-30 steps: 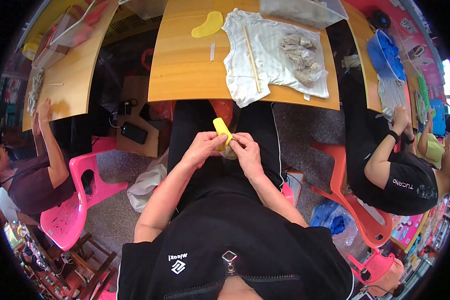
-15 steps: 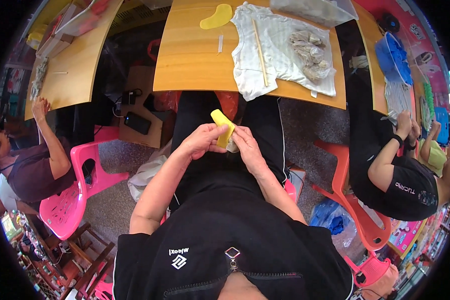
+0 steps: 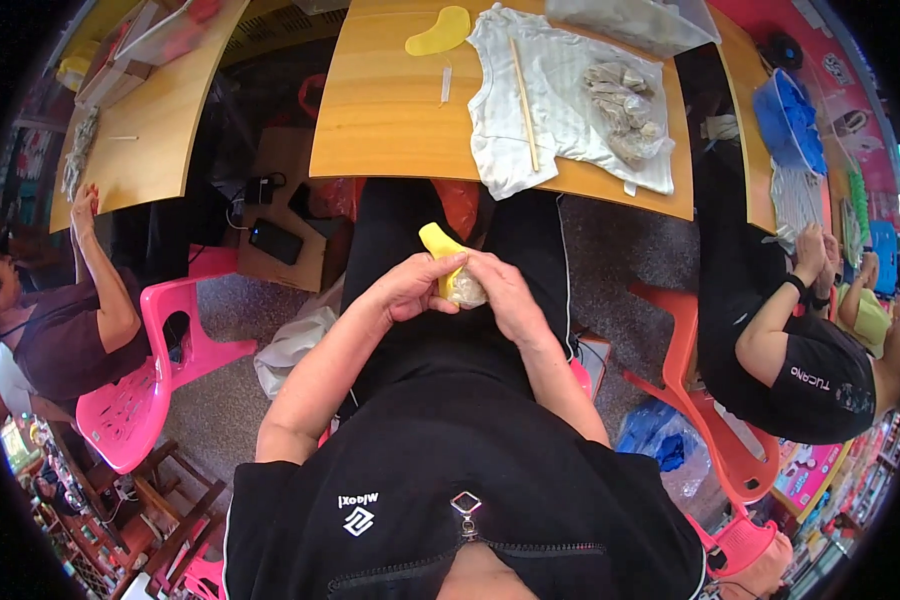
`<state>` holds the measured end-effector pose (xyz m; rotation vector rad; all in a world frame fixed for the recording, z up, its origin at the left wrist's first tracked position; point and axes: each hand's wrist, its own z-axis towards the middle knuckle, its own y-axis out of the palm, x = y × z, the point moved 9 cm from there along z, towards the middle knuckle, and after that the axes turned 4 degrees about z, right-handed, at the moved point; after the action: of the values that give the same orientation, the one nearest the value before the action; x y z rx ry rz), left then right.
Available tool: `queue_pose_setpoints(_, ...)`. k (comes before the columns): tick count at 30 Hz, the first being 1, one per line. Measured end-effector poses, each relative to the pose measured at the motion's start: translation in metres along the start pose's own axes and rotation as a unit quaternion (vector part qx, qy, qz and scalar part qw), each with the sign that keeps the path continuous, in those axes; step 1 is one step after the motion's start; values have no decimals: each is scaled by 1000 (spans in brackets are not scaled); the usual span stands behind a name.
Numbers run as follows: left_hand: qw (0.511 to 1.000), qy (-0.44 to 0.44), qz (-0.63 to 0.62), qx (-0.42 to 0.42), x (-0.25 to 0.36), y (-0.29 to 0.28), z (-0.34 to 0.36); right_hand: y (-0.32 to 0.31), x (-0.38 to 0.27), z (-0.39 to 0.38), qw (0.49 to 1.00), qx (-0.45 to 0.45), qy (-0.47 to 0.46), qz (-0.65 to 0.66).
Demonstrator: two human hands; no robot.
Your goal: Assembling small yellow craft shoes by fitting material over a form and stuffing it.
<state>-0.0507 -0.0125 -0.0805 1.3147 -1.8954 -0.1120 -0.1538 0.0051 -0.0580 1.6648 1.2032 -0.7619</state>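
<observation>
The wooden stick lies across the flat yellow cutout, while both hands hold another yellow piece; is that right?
Not quite: the head view shows the wooden stick lying on the white cloth. The left hand and right hand do hold a yellow piece.

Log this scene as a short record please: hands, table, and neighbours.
Left hand: gripping a bent yellow sheet-like piece
Right hand: fingers touching that piece
Between hands: crinkled translucent beige bundle
Orange-brown wooden table: flat curved yellow cutout; white cloth garment under thin pale wooden stick and transparent bag of greyish lumps
Neighbours: person in brown top, left; person in black top, right
</observation>
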Motion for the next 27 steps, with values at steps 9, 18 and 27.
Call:
queue_pose_setpoints(9, 952, -84, -255, -149, -13, 23, -13, 42, -100, -39, 870, -180, -279, -365)
queue_pose_setpoints(18, 922, -112, -273, -250, 18, 46, -37, 30, -81, -26, 901, -146, -301, -277)
queue_pose_setpoints(27, 964, 153, 208, 60, 67, -22, -51, 3, -21, -15, 993, -28, -28, 109)
